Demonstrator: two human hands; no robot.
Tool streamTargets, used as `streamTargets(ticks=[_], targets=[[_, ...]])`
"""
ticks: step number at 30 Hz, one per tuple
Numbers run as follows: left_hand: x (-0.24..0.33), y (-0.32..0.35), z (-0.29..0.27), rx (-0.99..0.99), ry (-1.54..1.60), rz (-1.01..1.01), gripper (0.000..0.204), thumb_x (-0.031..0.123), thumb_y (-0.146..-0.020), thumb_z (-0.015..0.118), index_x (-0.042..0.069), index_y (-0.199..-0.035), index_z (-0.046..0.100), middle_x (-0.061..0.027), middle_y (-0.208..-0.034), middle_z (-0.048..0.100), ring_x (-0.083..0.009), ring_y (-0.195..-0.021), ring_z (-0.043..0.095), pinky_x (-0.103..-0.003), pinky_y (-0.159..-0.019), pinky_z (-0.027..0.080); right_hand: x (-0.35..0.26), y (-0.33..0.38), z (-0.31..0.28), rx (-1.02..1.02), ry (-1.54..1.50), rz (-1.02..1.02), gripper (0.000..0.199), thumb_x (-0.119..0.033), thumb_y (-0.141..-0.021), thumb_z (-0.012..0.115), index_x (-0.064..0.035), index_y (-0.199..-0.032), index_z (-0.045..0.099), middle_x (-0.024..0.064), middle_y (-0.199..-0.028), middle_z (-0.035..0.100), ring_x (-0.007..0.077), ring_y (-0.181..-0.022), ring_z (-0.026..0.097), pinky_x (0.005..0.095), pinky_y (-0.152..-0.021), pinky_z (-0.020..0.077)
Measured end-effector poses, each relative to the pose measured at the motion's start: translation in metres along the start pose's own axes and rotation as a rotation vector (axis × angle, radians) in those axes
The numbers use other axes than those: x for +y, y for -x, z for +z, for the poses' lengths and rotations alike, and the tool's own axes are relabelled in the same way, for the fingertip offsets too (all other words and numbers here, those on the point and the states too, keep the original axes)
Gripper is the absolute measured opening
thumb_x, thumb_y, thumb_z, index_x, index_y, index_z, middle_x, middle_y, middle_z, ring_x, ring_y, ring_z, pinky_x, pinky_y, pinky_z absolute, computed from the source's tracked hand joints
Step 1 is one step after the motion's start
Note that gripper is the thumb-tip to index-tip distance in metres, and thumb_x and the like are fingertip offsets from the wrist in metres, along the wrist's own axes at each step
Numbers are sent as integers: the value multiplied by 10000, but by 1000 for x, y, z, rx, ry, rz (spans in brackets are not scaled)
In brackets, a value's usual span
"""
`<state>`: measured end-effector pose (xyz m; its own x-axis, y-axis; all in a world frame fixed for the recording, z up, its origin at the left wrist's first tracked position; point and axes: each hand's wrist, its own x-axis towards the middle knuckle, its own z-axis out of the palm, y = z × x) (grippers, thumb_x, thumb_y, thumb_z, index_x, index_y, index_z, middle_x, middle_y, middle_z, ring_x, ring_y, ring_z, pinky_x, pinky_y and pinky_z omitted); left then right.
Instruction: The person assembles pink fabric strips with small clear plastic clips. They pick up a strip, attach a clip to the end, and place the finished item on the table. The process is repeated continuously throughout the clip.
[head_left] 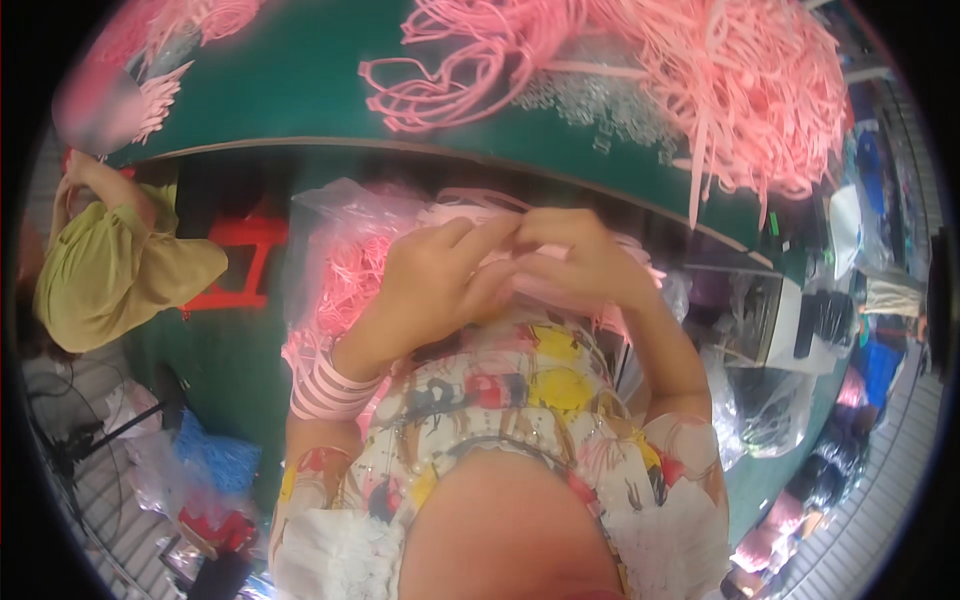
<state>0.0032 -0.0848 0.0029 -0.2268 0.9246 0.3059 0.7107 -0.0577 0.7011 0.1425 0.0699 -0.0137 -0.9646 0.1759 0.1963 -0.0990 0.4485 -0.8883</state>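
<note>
In front of my chest my left hand [430,275] and my right hand [580,250] meet, fingertips pinched together. Whatever lies between the fingers is hidden. Pink straps [475,207] show just behind and beneath the hands. Several pink straps [330,390] are looped around my left wrist. Beside my left forearm, a clear plastic bag [345,205] stands with a tangle of thin pink straps [355,275] in or against it.
Ahead, the green table [290,70] bears a big heap of pink straps [750,90], looped pink straps [430,90] and small clear plastic pieces [610,105]. At left are another person [120,270] and a red stool [250,235]. Boxes and bags [770,400] stand at right.
</note>
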Motion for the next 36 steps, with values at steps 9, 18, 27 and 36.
streamTargets(ticks=[9, 18, 27, 36], targets=[[-23, 16, 11, -397, 189, 15, 138, 80, -801, 619, 52, -935, 637, -87, -774, 550, -229, -745, 534, -346, -659, 398, 105, 135, -32, 292, 886, 587, 229, -121, -783, 608, -77, -1005, 640, 125, -905, 600, 336, -868, 570, 436, -789, 462], [0, 0, 33, -468, -45, 146, 123, 160, -798, 648, 99, -894, 601, -56, -790, 563, -254, -774, 539, -387, -755, 367, 141, 138, -44, 216, 913, 849, 206, -215, -812, 586, -74, -953, 640, 174, -902, 639, 343, -889, 609, 464, -770, 488], [7, -16, 41, -471, -29, 204, 132, 179, -822, 627, 81, -904, 592, -83, -805, 549, -280, -793, 545, -423, -755, 394, 104, 135, -56, 421, 847, 544, 104, -190, -774, 650, -105, -835, 648, 119, -791, 648, 310, -815, 602, 384, -800, 430], [-1, -25, 59, -410, 286, 63, 121, 71, -817, 583, 14, -923, 591, -123, -860, 549, -311, -795, 557, -379, -706, 451, 45, 130, -54, 702, 379, 394, 109, -64, -750, 665, -20, -849, 657, 77, -750, 623, 186, -682, 551, 289, -686, 438]])
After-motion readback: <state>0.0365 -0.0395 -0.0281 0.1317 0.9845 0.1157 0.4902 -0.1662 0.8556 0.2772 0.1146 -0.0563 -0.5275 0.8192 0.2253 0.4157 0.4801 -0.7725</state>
